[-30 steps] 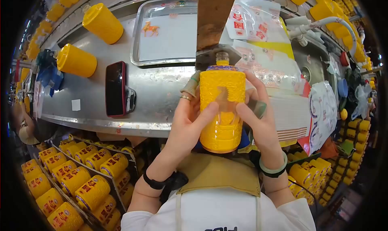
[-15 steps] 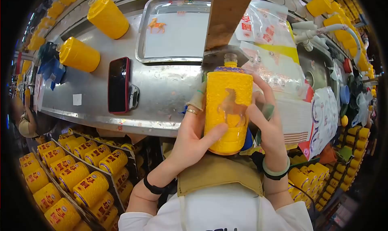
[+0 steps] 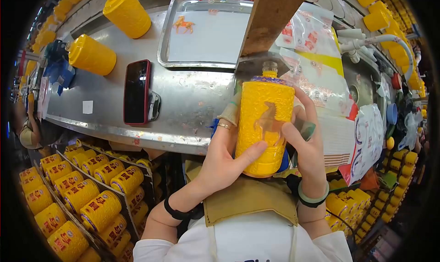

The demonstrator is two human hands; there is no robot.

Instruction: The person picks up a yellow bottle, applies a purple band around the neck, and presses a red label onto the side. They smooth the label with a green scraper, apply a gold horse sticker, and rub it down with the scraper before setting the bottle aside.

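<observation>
A yellow bottle [image 3: 256, 106] with a clear neck and a horse figure on its front stands nearly upright before my chest. My left hand [image 3: 227, 154] wraps round its left side, thumb across the lower front; a ring and a finger covering show on it. From the right, my right hand [image 3: 307, 138] holds the bottle, with the thumb or a fingertip at the horse figure and a green covering on one finger. Above left, a metal tray [image 3: 162, 46] bears a white sheet with a small orange horse sticker [image 3: 183, 25].
A phone [image 3: 136, 92], a white paper square [image 3: 87, 107] and two yellow bottles [image 3: 93, 55] are on the metal table [image 3: 183, 92]. A wooden post [image 3: 270, 21] rises beyond the held bottle. Printed sheets [image 3: 316, 78] lie right. Crates of yellow bottles [image 3: 101, 210] stand lower left.
The bottle and both hands sit slightly further right in view, and the bottle leans a little more. Both hands still hold it. The surroundings have shifted slightly with the camera.
</observation>
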